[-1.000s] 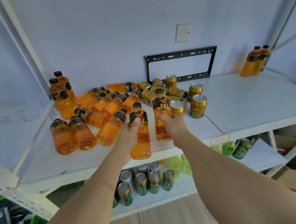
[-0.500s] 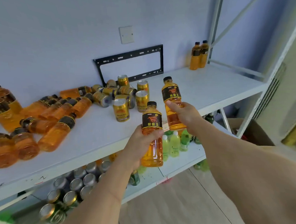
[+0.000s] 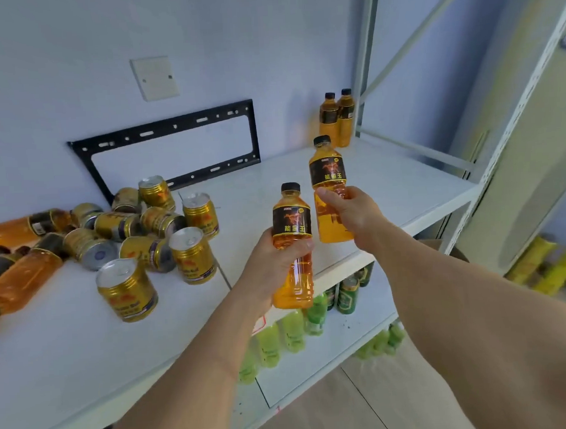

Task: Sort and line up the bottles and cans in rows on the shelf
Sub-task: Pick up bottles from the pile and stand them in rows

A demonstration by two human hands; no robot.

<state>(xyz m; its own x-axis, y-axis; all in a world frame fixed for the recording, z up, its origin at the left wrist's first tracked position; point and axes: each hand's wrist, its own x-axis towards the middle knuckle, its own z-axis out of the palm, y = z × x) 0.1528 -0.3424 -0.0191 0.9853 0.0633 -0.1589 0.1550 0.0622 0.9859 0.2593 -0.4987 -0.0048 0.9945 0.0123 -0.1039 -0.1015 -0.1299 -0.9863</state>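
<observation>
My left hand grips an upright orange bottle with a black cap and black label, held in front of the white shelf's edge. My right hand grips a second orange bottle of the same kind, upright over the shelf, farther right and higher. Two matching bottles stand side by side in the far right corner of the shelf. Gold cans, some upright and some on their sides, lie in a heap at the left. More orange bottles lie flat at the left edge.
A black metal bracket hangs on the wall behind the cans. White shelf posts rise at the right. The lower shelf holds green bottles and green cans. Yellow items lie on the floor far right.
The view has swung right and nearer. Both hands have carried their bottles from the pile at the left toward the right part of the shelf, closer to the two standing bottles.
</observation>
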